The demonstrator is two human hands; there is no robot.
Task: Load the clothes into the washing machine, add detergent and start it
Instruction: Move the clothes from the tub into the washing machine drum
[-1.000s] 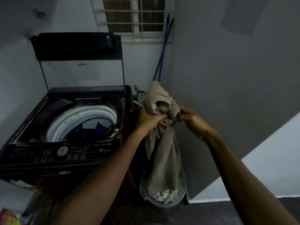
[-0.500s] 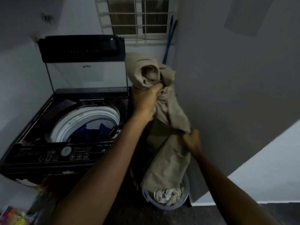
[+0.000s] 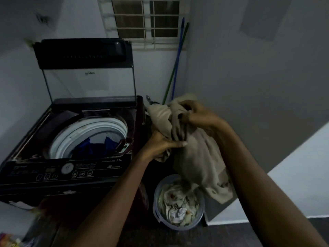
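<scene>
Beige garment [image 3: 197,154] held up right of centre in the frame, bunched at the top and hanging down toward a round laundry basket [image 3: 156,209] on the floor at lower centre. Left hand [image 3: 160,145] under the bunched cloth, thumb stretched along the fabric, grip closed on a lower fold. Right hand [image 3: 197,115] higher, at the top of the bundle, fingers curled into the cloth, grip clenched round the garment. Lower hem of the garment dangling just above and to the right of the basket's rim; whether touching the contents, cannot tell. Inside the basket, crumpled pale clothes [image 3: 178,205].

Washing machine [image 3: 67,168] at left of the frame, top-loading, dark body, lid [image 3: 83,68] raised upright against the wall. White drum ring [image 3: 74,134] exposed, with blue clothing [image 3: 96,147] lying inside the drum. Control panel along the front edge with a round dial [image 3: 67,168] and a row of small buttons, labels too dim to read.

Barred window [image 3: 146,20] at upper centre. Two long handles, one blue stick [image 3: 178,57] and one green stick [image 3: 175,68], leaning in the corner just right of the window, behind the garment. Something colourful at the lower left corner, too blurred to identify
</scene>
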